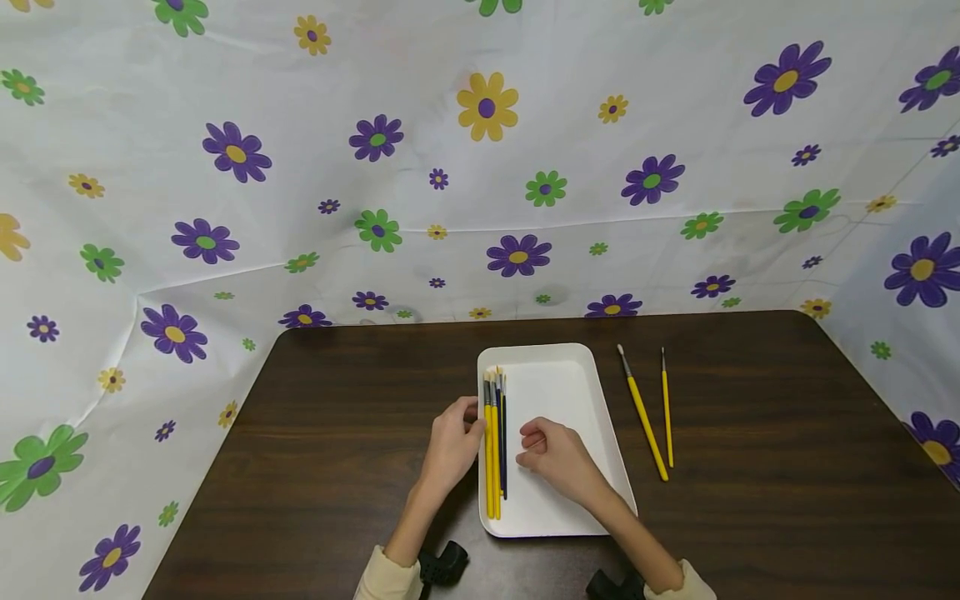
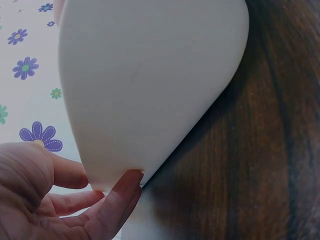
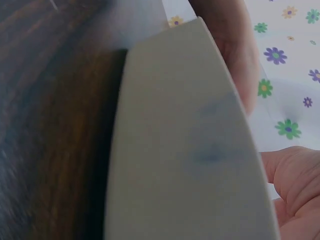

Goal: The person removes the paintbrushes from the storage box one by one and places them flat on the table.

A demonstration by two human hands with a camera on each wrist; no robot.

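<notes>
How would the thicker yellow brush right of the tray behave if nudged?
The thicker yellow brush would probably roll: its slender handle looks round on the flat tabletop. It seems stiff, lying straight, and might bump the thinner brush beside it.

The tray [image 1: 551,392] hides the brushes [image 1: 490,467] inside it from both wrist views and runs off the left one's top — the head view's bottom edge cuts the sleeves [image 1: 390,575] and bench [image 1: 315,467] — a pale sliver [image 3: 54,5] in the right wrist view is too blurred to name
</notes>
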